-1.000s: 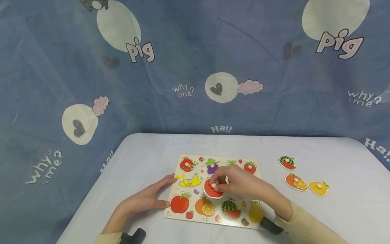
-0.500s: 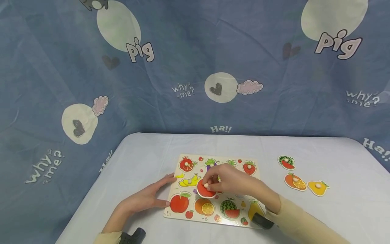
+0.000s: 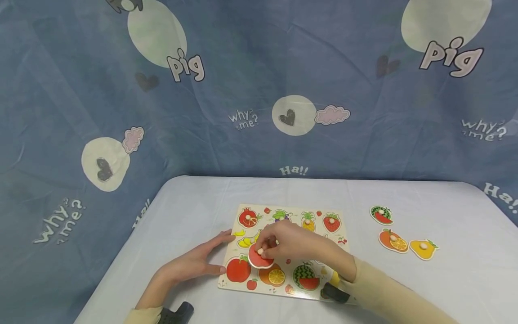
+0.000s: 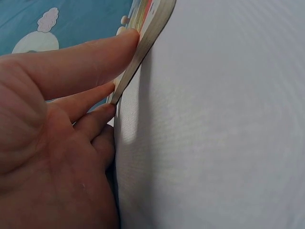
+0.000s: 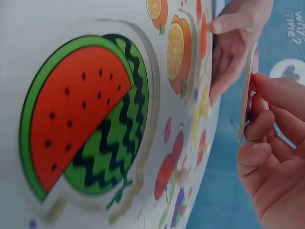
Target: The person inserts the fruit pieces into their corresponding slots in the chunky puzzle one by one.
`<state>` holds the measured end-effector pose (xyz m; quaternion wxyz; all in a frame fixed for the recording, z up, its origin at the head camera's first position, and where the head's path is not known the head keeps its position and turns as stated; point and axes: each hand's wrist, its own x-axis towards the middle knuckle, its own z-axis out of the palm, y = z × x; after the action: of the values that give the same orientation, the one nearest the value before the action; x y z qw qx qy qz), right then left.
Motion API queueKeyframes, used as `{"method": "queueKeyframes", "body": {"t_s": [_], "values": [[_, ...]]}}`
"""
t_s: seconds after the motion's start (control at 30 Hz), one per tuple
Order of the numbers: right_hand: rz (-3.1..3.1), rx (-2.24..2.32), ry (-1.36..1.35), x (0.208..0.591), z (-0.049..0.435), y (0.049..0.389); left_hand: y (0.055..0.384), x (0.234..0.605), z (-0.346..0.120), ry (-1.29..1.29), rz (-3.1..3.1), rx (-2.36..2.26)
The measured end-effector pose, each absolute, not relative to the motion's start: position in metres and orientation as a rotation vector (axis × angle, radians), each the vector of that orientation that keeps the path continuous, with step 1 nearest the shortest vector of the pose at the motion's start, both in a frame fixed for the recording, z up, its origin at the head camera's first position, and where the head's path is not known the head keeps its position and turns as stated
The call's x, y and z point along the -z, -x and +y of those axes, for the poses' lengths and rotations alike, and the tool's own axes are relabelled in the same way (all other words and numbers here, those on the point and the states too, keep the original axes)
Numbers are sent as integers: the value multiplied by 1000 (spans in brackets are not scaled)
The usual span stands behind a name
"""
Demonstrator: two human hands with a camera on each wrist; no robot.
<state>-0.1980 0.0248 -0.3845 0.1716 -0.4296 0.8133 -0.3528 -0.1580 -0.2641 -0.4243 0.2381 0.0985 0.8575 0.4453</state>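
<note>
My right hand (image 3: 289,243) pinches the small wooden knob of a round red fruit puzzle piece (image 3: 259,260), held tilted above the board. In the right wrist view the piece (image 5: 248,93) appears edge-on, well off the surface. Spread along the left edge of the wooden fruit puzzle board (image 3: 279,290), my left hand (image 3: 194,263) touches it with thumb and fingertips. The left wrist view has its thumb (image 4: 95,62) against the board's rim. Just under the held piece are the printed apple (image 3: 238,271) and printed orange (image 3: 272,275), both without knobs.
Knobbed watermelon (image 3: 381,215), orange (image 3: 393,240) and pear (image 3: 423,249) pieces lie loose right of the board. Set into the board are knobbed pomegranate (image 3: 247,218), pineapple (image 3: 308,222) and strawberry (image 3: 332,222) pieces. A blue patterned cloth (image 3: 226,148) hangs behind the white table.
My right hand has carried the red piece leftward over the board, from near the middle to beside the printed apple. My left hand has stayed at the board's left edge.
</note>
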Motion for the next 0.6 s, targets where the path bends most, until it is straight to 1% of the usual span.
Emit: {"method": "queueKeyframes", "body": {"t_s": [0.6], "values": [[2235,956,1244,392,-8,202,159,422,-268,-329,2316,-1236]]}}
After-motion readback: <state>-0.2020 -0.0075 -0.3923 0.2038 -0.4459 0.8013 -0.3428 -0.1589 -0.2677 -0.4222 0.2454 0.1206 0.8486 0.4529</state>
